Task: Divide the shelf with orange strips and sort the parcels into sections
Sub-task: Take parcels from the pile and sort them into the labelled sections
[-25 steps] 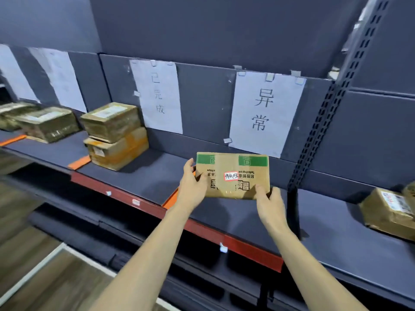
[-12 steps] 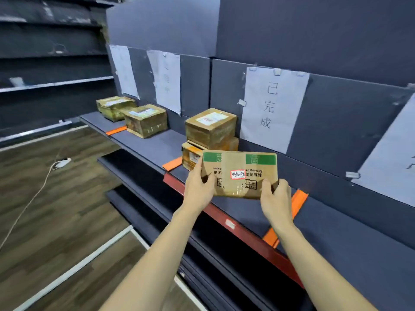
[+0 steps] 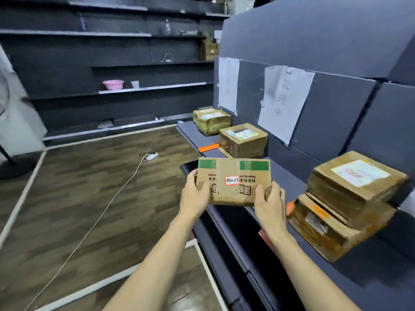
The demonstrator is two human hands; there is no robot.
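Note:
I hold a flat brown parcel (image 3: 233, 180) with green tape and a small red-framed label in front of the grey shelf (image 3: 289, 180). My left hand (image 3: 195, 194) grips its lower left corner and my right hand (image 3: 268, 203) grips its lower right corner. An orange strip (image 3: 208, 147) lies across the shelf farther along, beside a taped box (image 3: 243, 140). A second orange strip (image 3: 290, 207) peeks out past my right hand, mostly hidden. Two stacked boxes (image 3: 345, 203) sit on the shelf to my right. Another box (image 3: 212, 121) stands at the shelf's far end.
Paper signs (image 3: 284, 102) hang on the shelf's back panel. Dark wall shelves at the back hold a pink basin (image 3: 113, 84) and a white cup (image 3: 135, 84). A white cable with a power strip (image 3: 150, 156) runs over the wooden floor on the left.
The view has swung left along the shelf, with the parcel still held in both hands. The stacked boxes now lie to my right and the far room has come into sight.

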